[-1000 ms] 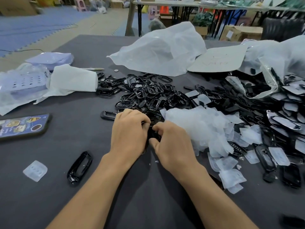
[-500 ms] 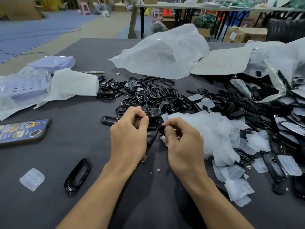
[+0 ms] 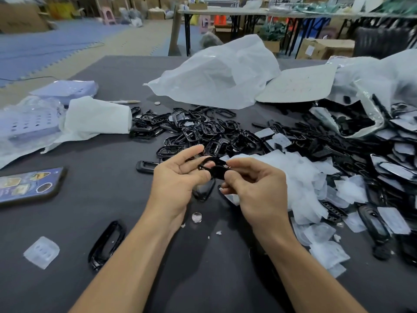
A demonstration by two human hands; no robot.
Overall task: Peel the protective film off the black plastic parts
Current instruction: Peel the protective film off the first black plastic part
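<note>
My left hand [image 3: 178, 179] and my right hand [image 3: 255, 186] hold one black plastic part [image 3: 214, 168] between them, lifted above the dark table [image 3: 112, 199]. Left thumb and fingers pinch its left end; right thumb and forefinger pinch its right side. Another black part [image 3: 204, 190] lies on the table just under the hands. A heap of black frames [image 3: 203, 134] lies beyond my hands. A pile of peeled clear films [image 3: 300, 177] sits right of my right hand. Film-covered parts [image 3: 397, 159] are heaped at the far right.
A phone [image 3: 29, 186] lies at the left edge. A single black frame [image 3: 107, 243] and a clear film piece [image 3: 41, 251] lie near left. A coin [image 3: 196, 217] sits under my hands. White plastic bags [image 3: 221, 73] and a white cloth [image 3: 97, 118] lie behind.
My hands have risen off the table and drawn slightly apart, lifting the black part from the tabletop into the air. The view has tilted a little downward.
</note>
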